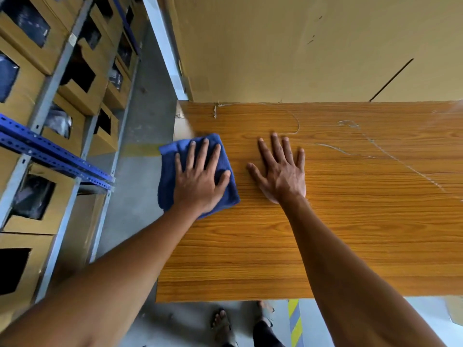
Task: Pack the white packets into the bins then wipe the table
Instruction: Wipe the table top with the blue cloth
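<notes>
Cloth, soft and limp under the left hand's flat, spread fingers, should slide easily; right hand rests splayed on the table.

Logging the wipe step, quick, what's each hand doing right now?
Left hand: open, fingers spread, pressing flat on the blue cloth at the table's left edge.
Right hand: open, palm flat on the bare table, holding nothing.

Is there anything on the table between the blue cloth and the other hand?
No. In the head view, only bare wood-grain table shows between the blue cloth under the left hand and the right hand lying flat beside it.
</notes>
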Tool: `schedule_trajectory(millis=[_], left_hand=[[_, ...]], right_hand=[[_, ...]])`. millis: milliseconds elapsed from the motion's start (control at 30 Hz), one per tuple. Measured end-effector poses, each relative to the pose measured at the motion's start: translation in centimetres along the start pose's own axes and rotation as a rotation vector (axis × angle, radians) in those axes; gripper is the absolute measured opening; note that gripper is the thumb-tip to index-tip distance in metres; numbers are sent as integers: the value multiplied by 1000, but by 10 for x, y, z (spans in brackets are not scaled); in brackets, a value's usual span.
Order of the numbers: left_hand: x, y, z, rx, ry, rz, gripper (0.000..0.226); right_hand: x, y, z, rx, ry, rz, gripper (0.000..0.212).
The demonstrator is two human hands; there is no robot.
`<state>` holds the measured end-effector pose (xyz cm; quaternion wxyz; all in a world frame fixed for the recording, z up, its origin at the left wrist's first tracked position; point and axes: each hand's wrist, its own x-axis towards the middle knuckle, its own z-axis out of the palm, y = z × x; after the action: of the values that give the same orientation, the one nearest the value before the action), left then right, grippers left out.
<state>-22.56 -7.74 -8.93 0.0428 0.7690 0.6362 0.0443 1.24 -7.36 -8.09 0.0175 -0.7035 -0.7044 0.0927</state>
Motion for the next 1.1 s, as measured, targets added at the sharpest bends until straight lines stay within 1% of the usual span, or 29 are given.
schedule_trajectory(millis=[100, 167, 267, 367, 467, 633, 733, 833, 900, 967, 1033, 1100], left_hand=[[-5, 2, -1, 9, -35, 20, 75], [26, -2, -3, 9, -54, 29, 76], [82, -11, -6, 6, -88, -3, 77], [102, -12, -4, -3, -100, -21, 77], [68, -4, -1, -6, -92, 17, 76], [-70, 10, 4, 14, -34, 64, 73], [-146, 17, 4, 31, -24, -9, 75], [-192, 41, 8, 26, -34, -122, 77], [-202, 63, 9, 11, -33, -148, 77], [-195, 78, 9, 16, -37, -98, 77], [-171, 85, 8, 28, -31, -7, 76], [-131, 85, 8, 14, -18, 16, 75]], right_hand=[[-2, -1, 0, 3, 4, 10, 79], [0, 1, -1, 4, 9, 5, 79], [3, 1, 1, 13, 16, 1, 77], [3, 1, 6, 13, 22, 3, 75], [3, 3, 5, 32, 28, -5, 74], [-23, 6, 1, 38, -20, -43, 71], [-63, 14, -1, 31, -21, -64, 68], [-99, 29, -1, 30, -10, -68, 63], [-114, 39, -1, 33, -4, -62, 61], [-118, 45, -1, 34, 18, -40, 59], [-115, 45, 1, 34, 46, -14, 59], [-113, 43, 5, 32, 60, -5, 58]])
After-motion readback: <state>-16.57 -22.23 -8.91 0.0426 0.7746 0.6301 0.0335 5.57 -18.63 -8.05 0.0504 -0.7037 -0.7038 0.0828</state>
